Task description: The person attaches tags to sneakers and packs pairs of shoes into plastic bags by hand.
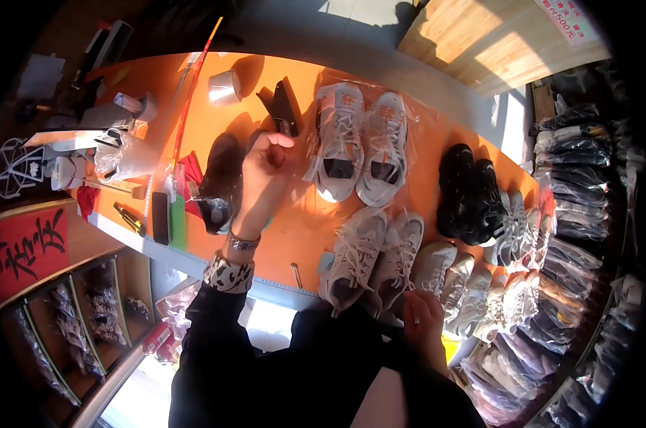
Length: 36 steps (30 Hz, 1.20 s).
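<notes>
My left hand (269,153) is over the orange table, its fingers curled; whether anything is between them is too small to tell. Just above it lies a black stapler-like object (282,107), and a dark shoe (222,171) stands to its left. To its right is a pair of white shoes (362,143) in clear plastic. My right hand (421,317) is at the table's near edge, fingers bent, beside a pair of grey-white shoes (376,257). What it holds, if anything, is hidden.
Black shoes (469,192) and several pale shoes (480,285) stand on the right. A white cup (224,87), a red stick (195,82), a black phone (160,217) and a yellow-black cutter (129,218) lie left. Bagged shoes (572,185) fill racks on the far right.
</notes>
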Tool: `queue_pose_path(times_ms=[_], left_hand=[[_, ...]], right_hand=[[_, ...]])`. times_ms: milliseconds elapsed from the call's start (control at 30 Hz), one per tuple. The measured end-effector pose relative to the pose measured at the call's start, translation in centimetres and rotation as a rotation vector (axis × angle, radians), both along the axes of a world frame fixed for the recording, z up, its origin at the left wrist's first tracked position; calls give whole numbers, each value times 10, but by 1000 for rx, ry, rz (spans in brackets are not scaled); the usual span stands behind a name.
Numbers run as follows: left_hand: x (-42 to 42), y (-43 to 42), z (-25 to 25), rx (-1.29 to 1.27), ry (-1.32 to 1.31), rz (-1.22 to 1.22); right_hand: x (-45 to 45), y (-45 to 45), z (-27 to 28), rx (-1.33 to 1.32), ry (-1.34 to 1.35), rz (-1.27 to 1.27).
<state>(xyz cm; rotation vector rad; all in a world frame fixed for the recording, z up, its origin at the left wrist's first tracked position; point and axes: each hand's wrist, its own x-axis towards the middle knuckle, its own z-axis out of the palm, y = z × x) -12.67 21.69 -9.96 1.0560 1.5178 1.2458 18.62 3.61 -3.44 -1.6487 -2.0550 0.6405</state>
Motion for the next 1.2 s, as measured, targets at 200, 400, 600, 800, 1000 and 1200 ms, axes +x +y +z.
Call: queue_pose_path(times_ms=[200,400,600,800,1000,1200], left_hand=[[8,-160,7,-460,-461,-162],[69,-235,-30,-612,-409,-397],[126,-234,-36,173,726,-606],[140,-230,-62,169,1010,-801],[155,-239,-59,309,913,-695],[145,-249,-62,272,828,-617]], right_hand=[[11,-43,-6,-7,48,-1],[21,-81,-8,15,19,47],[25,-114,-4,40,7,10],[6,-130,-41,-154,106,-199],[-14,-105,-74,-212,80,-279],[-2,-92,-98,-31,-101,-152]])
